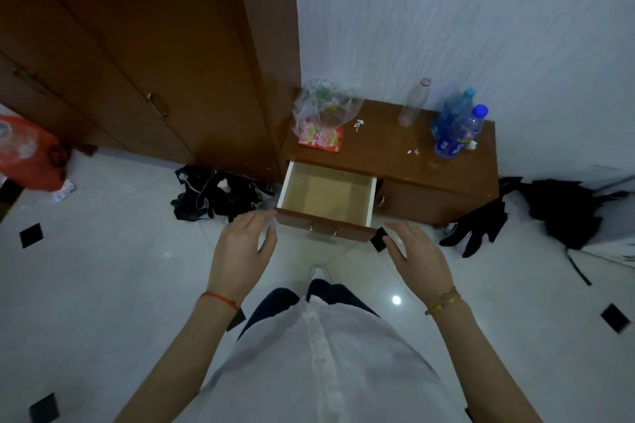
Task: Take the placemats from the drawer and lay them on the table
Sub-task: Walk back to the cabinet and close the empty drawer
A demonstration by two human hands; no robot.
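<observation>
A low brown bedside cabinet (443,165) stands against the white wall. Its left drawer (292,182) is pulled out, showing a pale bare bottom; I see no placemats in it. My left hand (240,247) hovers just left of the drawer's brown front panel (324,227), fingers apart, fingertips near its left corner. My right hand (417,257) hangs just right of the front panel, fingers spread and holding nothing. Neither hand clearly touches the drawer.
On the cabinet top are a clear plastic bag (324,106), a pink packet (321,139), an empty clear bottle (414,103) and two blue bottles (460,129). A tall brown wardrobe (144,55) stands left. Dark clothes (220,192) lie on the white floor beside it.
</observation>
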